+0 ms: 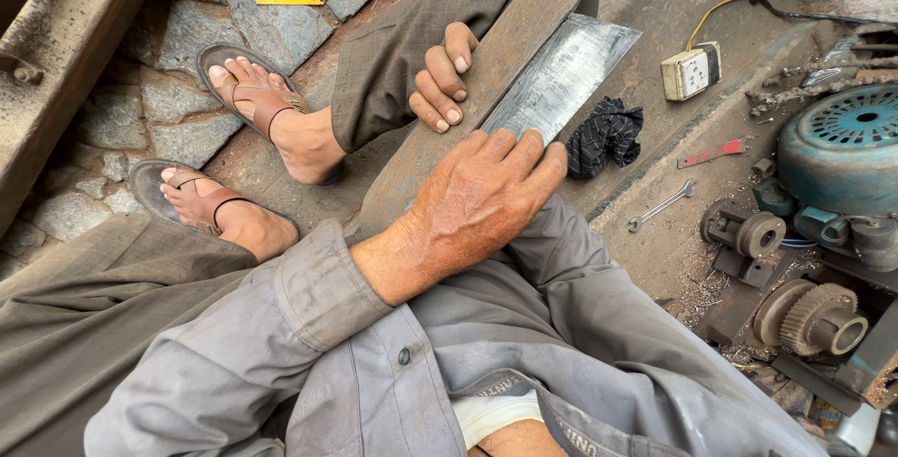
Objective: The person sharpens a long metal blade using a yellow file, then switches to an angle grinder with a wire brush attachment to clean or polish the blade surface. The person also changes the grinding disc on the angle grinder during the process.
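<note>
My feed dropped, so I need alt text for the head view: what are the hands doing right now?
The left hand lies flat on a long rusty metal bar with a bright ground face, while another person's hand grips the bar's edge. A dark rag, a wrench and a blue motor lie to the right.

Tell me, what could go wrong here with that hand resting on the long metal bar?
1. The left hand lies flat, fingers on the ground, shiny end of the metal bar; if that edge is sharp, a slide could cut them.
2. Another hand grips the bar's side close to sandalled feet; if the heavy-looking bar slips, bare toes might be struck.
</note>
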